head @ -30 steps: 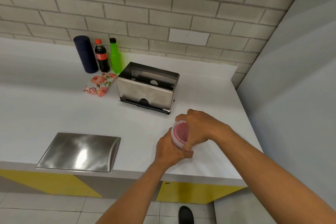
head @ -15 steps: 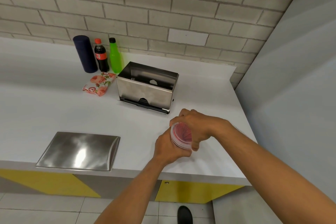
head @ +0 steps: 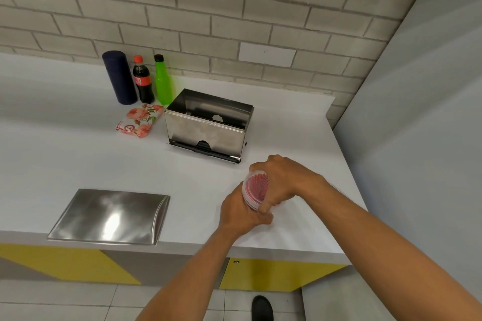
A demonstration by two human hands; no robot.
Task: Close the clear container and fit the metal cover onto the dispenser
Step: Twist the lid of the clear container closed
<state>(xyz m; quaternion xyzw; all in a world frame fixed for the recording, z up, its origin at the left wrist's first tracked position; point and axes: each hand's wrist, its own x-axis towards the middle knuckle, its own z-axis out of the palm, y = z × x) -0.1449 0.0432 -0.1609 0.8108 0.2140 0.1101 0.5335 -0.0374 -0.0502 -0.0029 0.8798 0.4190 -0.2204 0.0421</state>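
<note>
Both hands clamp the clear container [head: 255, 188] over the bench's [head: 78, 154] near-right edge, right hand [head: 283, 180] above, left hand [head: 241, 212] below, while the metal cover [head: 110, 216] lies well left.

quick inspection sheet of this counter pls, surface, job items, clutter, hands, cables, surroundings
surface: white counter, no spills seen
clear container: held off the counter between both hands, red contents showing; whether its lid is seated cannot be told
dispenser: steel box, top open, cover not on it
metal cover: lying flat at the counter's front edge, apart from the dispenser
clutter: dark blue cylinder, cola bottle, green bottle upright by the wall; floral packet in front of them
hands: left hand grips the container from below, right hand wraps over its top
cables: nothing seen
surroundings: brick wall behind, grey panel at right, tiled floor below
</note>
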